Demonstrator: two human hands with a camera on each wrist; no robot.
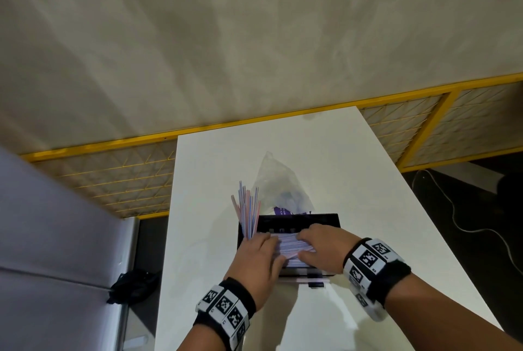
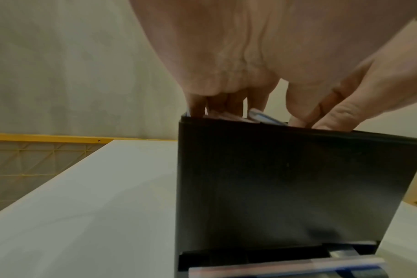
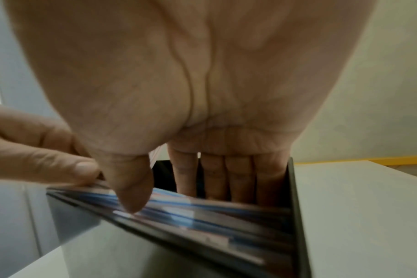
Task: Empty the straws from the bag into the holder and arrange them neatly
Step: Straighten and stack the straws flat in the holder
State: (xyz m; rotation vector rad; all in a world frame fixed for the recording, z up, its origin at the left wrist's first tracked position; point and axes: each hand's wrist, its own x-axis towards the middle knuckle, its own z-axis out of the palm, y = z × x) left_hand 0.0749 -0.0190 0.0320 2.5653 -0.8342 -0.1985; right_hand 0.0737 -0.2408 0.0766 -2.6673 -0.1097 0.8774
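The straws (image 1: 288, 246) are lying flat in one thick bundle inside the top of the black holder (image 1: 325, 220), too many and too blurred to count. A second bunch (image 1: 247, 209), roughly a dozen, is standing upright at the holder's left end, leaning a little left. One stray straw (image 1: 300, 280) is lying along the holder's near foot.

Two hands are working the flat bundle. The left hand (image 1: 259, 260) is reaching in from the left, its grip curling down over the straw ends, fingers (image 2: 236, 101) dipping behind the near wall. The right hand (image 1: 321, 247) is lying over the right part, four fingers (image 3: 214, 176) pointing straight down into the holder beside its right wall, thumb pressing on the straws; its grip is loose, pressing rather than clasping.

One clear bag (image 1: 280, 183) is sitting crumpled just behind the holder, touching it.

Everything is resting on one white tabletop (image 1: 368, 180). Beyond it a yellow mesh fence (image 1: 410, 121) is running along a pale wall.
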